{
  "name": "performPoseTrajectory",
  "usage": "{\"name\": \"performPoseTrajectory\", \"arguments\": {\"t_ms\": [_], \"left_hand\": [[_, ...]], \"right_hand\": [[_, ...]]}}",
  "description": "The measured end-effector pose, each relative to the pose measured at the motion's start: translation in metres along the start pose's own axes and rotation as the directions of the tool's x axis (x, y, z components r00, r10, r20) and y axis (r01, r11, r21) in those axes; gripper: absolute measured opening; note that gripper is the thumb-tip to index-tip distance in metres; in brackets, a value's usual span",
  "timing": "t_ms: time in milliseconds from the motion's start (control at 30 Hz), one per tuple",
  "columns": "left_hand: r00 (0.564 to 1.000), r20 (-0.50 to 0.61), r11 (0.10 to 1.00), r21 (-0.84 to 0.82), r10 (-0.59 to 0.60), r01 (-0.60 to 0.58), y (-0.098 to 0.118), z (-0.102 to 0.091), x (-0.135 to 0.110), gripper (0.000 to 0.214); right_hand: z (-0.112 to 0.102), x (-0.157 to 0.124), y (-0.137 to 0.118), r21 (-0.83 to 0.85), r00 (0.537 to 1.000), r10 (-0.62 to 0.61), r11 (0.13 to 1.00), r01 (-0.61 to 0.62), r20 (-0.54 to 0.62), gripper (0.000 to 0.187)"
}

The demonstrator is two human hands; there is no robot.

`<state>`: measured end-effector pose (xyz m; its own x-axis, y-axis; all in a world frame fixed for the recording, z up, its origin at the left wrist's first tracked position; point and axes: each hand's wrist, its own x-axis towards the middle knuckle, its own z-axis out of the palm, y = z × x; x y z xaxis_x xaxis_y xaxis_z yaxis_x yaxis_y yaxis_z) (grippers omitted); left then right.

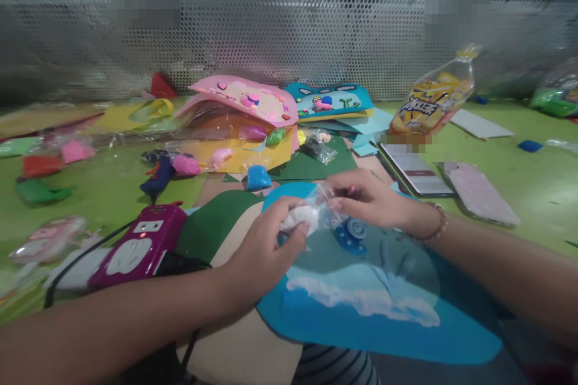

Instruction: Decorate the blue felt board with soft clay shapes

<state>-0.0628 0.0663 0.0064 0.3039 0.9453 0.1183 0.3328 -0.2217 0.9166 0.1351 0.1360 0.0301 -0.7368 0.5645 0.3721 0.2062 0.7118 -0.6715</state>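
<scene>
My left hand (pixel 266 246) is closed around a lump of white clay (pixel 301 216) that sits inside a small clear plastic bag (pixel 325 207). My right hand (pixel 368 198) pinches the top of the same bag with fingers pressed together. Both hands hover just above a blue foam board (pixel 383 319) that has white clay waves and a dark blue clay swirl (pixel 352 233) on it.
Small bags of coloured clay (pixel 258 178) and foam sheets are scattered over the green table (pixel 533 186). A purple device with a cable (pixel 139 246) lies at left. A snack bag (pixel 433 99), a booklet (pixel 413 171) and a phone (pixel 478 192) lie at right. A perforated metal wall stands behind.
</scene>
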Motion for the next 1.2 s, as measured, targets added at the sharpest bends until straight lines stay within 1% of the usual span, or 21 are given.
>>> {"name": "performPoseTrajectory", "arguments": {"t_ms": [67,133,333,467,533,600,667,700,733,767,800,833,867,900,933,967,1000,1033,1067,1100,1200], "left_hand": [[1.0,0.019,0.998,0.051,0.02,-0.021,-0.001,0.001,-0.002,0.023],[0.999,0.023,0.994,0.101,0.029,-0.031,-0.001,0.001,-0.002,0.024],[0.991,0.065,0.978,0.168,0.116,-0.126,-0.001,-0.002,-0.003,0.022],[0.978,0.132,0.964,0.191,0.162,-0.186,-0.001,-0.003,-0.003,0.02],[0.979,0.14,0.968,0.184,0.148,-0.173,-0.002,-0.003,-0.003,0.021],[0.989,0.096,0.978,0.169,0.11,-0.125,-0.004,-0.003,-0.002,0.026],[0.995,0.035,0.985,0.141,0.091,-0.095,-0.006,-0.002,-0.002,0.031],[0.995,0.003,0.986,0.136,0.099,-0.098,-0.007,-0.003,-0.002,0.031],[0.992,-0.014,0.982,0.147,0.125,-0.121,-0.007,-0.003,-0.003,0.03],[0.985,-0.003,0.969,0.177,0.174,-0.17,-0.008,-0.004,-0.004,0.026],[0.97,0.039,0.946,0.215,0.239,-0.242,-0.008,-0.006,-0.004,0.023],[0.943,0.12,0.912,0.243,0.311,-0.332,-0.008,-0.007,-0.005,0.021],[0.893,0.235,0.865,0.248,0.383,-0.437,-0.007,-0.009,-0.007,0.022],[0.815,0.365,0.806,0.227,0.45,-0.547,-0.006,-0.01,-0.008,0.025],[0.716,0.493,0.743,0.188,0.494,-0.642,-0.005,-0.011,-0.008,0.03],[0.617,0.603,0.687,0.149,0.506,-0.711,-0.003,-0.011,-0.009,0.036],[0.531,0.693,0.646,0.124,0.487,-0.753,-0.001,-0.011,-0.009,0.042],[0.474,0.761,0.624,0.117,0.443,-0.772,0.001,-0.011,-0.009,0.046],[0.445,0.807,0.623,0.127,0.387,-0.772,0.002,-0.01,-0.009,0.051],[0.437,0.836,0.637,0.142,0.333,-0.757,0.003,-0.009,-0.008,0.055],[0.451,0.862,0.687,0.184,0.231,-0.703,0.004,-0.007,-0.006,0.066]], "right_hand": [[0.001,-0.001,-0.002,0.005,0.999,0.033,0.999,-0.033,-0.025,0.026],[0.002,-0.001,-0.004,0.01,0.999,0.033,0.999,-0.032,-0.038,0.027],[0.001,-0.003,-0.006,-0.025,0.998,-0.05,0.998,0.049,-0.035,0.022],[0.002,-0.003,-0.011,-0.036,0.994,-0.107,0.994,0.106,-0.008,0.022],[0.002,-0.003,-0.015,-0.057,0.991,-0.134,0.989,0.133,-0.01,0.026],[0.001,-0.001,-0.014,-0.032,0.989,-0.13,0.991,0.128,-0.066,0.029],[-0.004,0.001,-0.007,0.036,0.973,-0.054,0.997,0.064,-0.226,0.03],[-0.008,0.003,-0.001,0.06,0.948,0.012,0.998,0.008,-0.317,0.031],[-0.014,0.004,0.007,0.066,0.907,0.082,0.996,-0.06,-0.413,0.031],[-0.019,0.006,0.015,0.032,0.868,0.164,0.985,-0.169,-0.468,0.031],[-0.026,0.006,0.024,-0.048,0.834,0.239,0.952,-0.302,-0.497,0.032],[-0.032,0.006,0.032,-0.178,0.809,0.298,0.882,-0.436,-0.506,0.033],[-0.038,0.005,0.04,-0.323,0.8,0.332,0.785,-0.528,-0.501,0.032],[-0.044,0.004,0.046,-0.415,0.796,0.357,0.707,-0.572,-0.49,0.028],[-0.048,0.002,0.051,-0.526,0.793,0.389,0.598,-0.604,-0.468,0.025],[-0.052,0.0,0.054,-0.619,0.788,0.429,0.489,-0.614,-0.443,0.025],[-0.054,-0.002,0.056,-0.693,0.774,0.474,0.384,-0.61,-0.419,0.028],[-0.055,-0.003,0.057,-0.755,0.756,0.518,0.282,-0.593,-0.4,0.031],[-0.056,-0.004,0.057,-0.793,0.741,0.551,0.214,-0.57,-0.383,0.034],[-0.056,-0.005,0.055,-0.809,0.735,0.566,0.191,-0.557,-0.372,0.035],[-0.053,-0.003,0.049,-0.829,0.767,0.531,0.194,-0.524,-0.36,0.035]]}}
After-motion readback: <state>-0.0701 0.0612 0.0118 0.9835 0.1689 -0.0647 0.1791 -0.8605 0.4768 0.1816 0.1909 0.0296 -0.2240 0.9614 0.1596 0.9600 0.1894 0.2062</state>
